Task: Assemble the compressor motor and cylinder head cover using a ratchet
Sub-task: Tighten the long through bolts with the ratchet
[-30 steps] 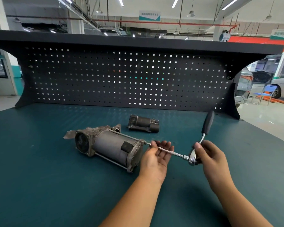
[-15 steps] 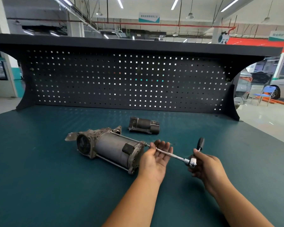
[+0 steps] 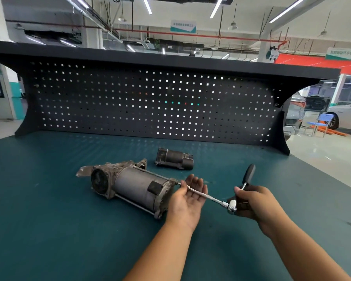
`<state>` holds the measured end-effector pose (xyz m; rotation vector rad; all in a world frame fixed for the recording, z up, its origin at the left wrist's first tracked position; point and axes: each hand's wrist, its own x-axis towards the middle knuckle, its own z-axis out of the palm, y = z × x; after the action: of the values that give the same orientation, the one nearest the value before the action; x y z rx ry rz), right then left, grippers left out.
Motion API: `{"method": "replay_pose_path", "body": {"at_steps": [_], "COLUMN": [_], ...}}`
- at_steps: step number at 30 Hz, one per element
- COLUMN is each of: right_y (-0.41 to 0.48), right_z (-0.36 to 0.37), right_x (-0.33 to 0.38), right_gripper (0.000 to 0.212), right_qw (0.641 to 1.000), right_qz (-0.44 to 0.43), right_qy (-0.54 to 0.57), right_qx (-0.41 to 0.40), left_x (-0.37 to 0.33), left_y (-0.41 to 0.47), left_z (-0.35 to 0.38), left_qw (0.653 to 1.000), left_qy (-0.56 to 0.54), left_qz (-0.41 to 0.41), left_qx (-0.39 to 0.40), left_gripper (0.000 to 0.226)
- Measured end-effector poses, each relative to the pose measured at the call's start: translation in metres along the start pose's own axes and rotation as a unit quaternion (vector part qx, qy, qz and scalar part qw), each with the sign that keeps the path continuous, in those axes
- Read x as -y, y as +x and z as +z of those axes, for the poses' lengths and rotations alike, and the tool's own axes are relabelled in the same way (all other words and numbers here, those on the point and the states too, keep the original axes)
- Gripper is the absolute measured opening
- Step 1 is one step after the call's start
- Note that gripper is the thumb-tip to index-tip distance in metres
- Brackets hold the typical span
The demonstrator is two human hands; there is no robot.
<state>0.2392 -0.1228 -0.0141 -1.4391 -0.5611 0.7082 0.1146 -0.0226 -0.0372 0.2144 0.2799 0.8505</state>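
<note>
- On the green bench top [image 3: 49, 230] I've got the compressor motor [image 3: 130, 187] lying on its side about mid-table, round end facing left, long through-bolts running along the body.
- Behind it, a bit to the right, sits a smaller dark part [image 3: 174, 159], which I'd guess is the cylinder head cover but can't say for sure. It's apart from the motor, not touching.
- Black pegboard [image 3: 150, 102] closes off the whole far side. Nothing is hung on the part I can see.
- Nothing sits between the hands and the motor. Lots of bare mat to the left and in front, and the right edge of the bench runs diagonally off past the right arm, with shop floor, a blue chair [image 3: 320, 121] and cars beyond.
- Left hand [image 3: 187, 199] is loosely open, palm up, fingers spread a little, cradling the extension bar [image 3: 203, 194] right beside the motor's end cap. It's supporting, not clamping.
- Right hand [image 3: 253, 201] is wrapped around the ratchet [image 3: 232, 206] near its head, with the black handle [image 3: 249, 173] sticking up and away above the knuckles.
- The bar's tip meets the motor at the upper bolt, near the end plate.
</note>
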Motion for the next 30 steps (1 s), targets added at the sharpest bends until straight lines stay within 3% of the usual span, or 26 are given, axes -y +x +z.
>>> {"method": "replay_pose_path", "body": {"at_steps": [2,4,5,7,8,9,10,11,13,14,16,17,18,20,21,22,24,25,26,27,28,29,30], "right_y": [-0.002,-0.011,-0.017,-0.024,-0.024,-0.024,-0.025,-0.025,-0.018,-0.011,-0.003,-0.002,-0.002,-0.011,-0.016,-0.021,-0.026,-0.025,-0.025,-0.025,-0.024,-0.019,-0.011], "right_z": [-0.004,-0.006,-0.007,-0.01,-0.009,-0.008,-0.005,-0.001,0.004,0.004,0.002,0.002,0.001,0.001,0.0,-0.001,-0.002,-0.002,0.0,0.005,0.009,0.012,0.012], "right_x": [0.001,-0.007,-0.011,-0.019,-0.024,-0.029,-0.032,-0.03,-0.016,-0.008,0.003,0.004,0.001,-0.009,-0.014,-0.015,-0.019,-0.022,-0.024,-0.024,-0.018,-0.009,-0.001], "right_gripper": [0.011,0.007,0.007,0.007,0.01,0.009,0.008,0.009,0.011,0.009,0.012,0.013,0.011,0.006,0.009,0.012,0.008,0.011,0.013,0.011,0.01,0.013,0.011], "right_qw": [0.999,0.979,0.937,0.778,0.709,0.69,0.728,0.804,0.955,0.991,0.992,0.985,0.989,0.994,0.964,0.899,0.712,0.638,0.627,0.681,0.786,0.896,0.973], "right_qz": [-0.012,-0.176,-0.302,-0.531,-0.59,-0.603,-0.568,-0.494,-0.249,-0.119,0.06,0.087,0.07,-0.104,-0.241,-0.382,-0.601,-0.652,-0.652,-0.608,-0.518,-0.381,-0.211], "right_qy": [-0.004,-0.087,-0.17,-0.334,-0.384,-0.399,-0.384,-0.33,-0.153,-0.052,0.11,0.144,0.127,-0.017,-0.114,-0.212,-0.361,-0.407,-0.425,-0.408,-0.337,-0.223,-0.092], "right_qx": [0.037,0.052,0.044,0.046,0.051,0.046,0.024,-0.014,-0.04,-0.021,0.021,0.029,0.033,0.018,0.006,0.001,0.03,0.041,0.036,0.009,-0.027,-0.046,-0.028], "left_x": [0.001,0.003,0.004,0.004,0.003,0.002,0.001,0.001,0.0,0.0,-0.001,0.0,0.001,0.004,0.005,0.005,0.004,0.002,0.001,0.0,-0.001,-0.001,-0.001], "left_y": [-0.001,-0.001,-0.001,0.0,0.0,0.001,0.001,0.001,0.0,0.0,-0.001,-0.001,-0.002,-0.002,-0.002,-0.001,0.0,0.0,0.0,0.0,0.0,0.0,0.0], "left_z": [0.002,0.004,0.005,0.006,0.006,0.005,0.004,0.003,0.001,0.001,0.001,0.001,0.001,0.001,0.002,0.003,0.005,0.005,0.005,0.005,0.004,0.003,0.003], "left_qw": [1.0,1.0,1.0,1.0,1.0,1.0,1.0,1.0,1.0,1.0,0.999,0.999,1.0,1.0,1.0,1.0,1.0,1.0,1.0,1.0,1.0,1.0,1.0], "left_qy": [0.006,0.014,0.018,0.019,0.016,0.013,0.01,0.007,0.001,-0.005,-0.019,-0.019,-0.014,0.002,0.007,0.008,-0.002,-0.009,-0.014,-0.017,-0.018,-0.018,-0.018], "left_qz": [0.008,0.013,0.014,0.016,0.019,0.02,0.018,0.012,0.0,-0.002,-0.001,0.001,0.003,0.008,0.011,0.012,0.009,0.006,0.004,0.002,0.0,-0.001,-0.003], "left_qx": [-0.013,-0.019,-0.018,-0.016,-0.017,-0.017,-0.017,-0.014,0.006,0.017,0.031,0.028,0.018,-0.003,-0.007,-0.008,-0.005,-0.004,-0.002,0.003,0.008,0.013,0.016], "left_gripper": [0.033,0.032,0.032,0.032,0.032,0.032,0.031,0.031,0.033,0.034,0.036,0.036,0.034,0.03,0.029,0.028,0.028,0.029,0.029,0.03,0.031,0.032,0.033]}}
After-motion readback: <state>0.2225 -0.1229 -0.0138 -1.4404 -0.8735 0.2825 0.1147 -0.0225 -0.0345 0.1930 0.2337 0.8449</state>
